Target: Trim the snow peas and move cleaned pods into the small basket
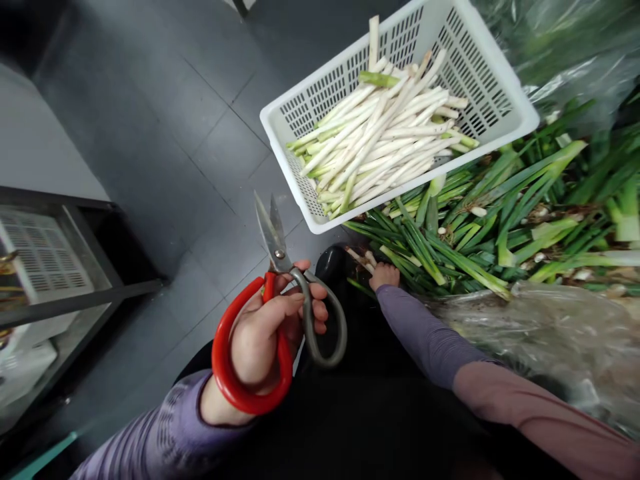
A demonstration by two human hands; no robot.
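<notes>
at the far left a dark grey metal rack [120, 293] stands on the grey tiled floor [165, 133], with a white slotted plastic crate [50, 257] inside it. to the right, the left hand [255, 340] holds large steel scissors [280, 255] with one glossy red and one dull grey looped handle. the red loop rings the base of the thumb; the thumb presses on the near bar of the grey loop, and the other fingers curl round from behind, their tips showing within that loop. the slightly parted blades reach beyond the fingers, just beside the left short edge of a white slotted rectangular plastic basket [425, 179]. long white stalks [380, 140] heap in it, most against its near long edge. below that edge the right hand [385, 275] touches thin pale brownish stalks [361, 259], which stick out left of its fingers; whether these pinch them i cannot tell. right of it spreads a pile of long green leafy stalks [480, 230], bordered on the near side by a crumpled translucent plastic sheet [530, 327].
</notes>
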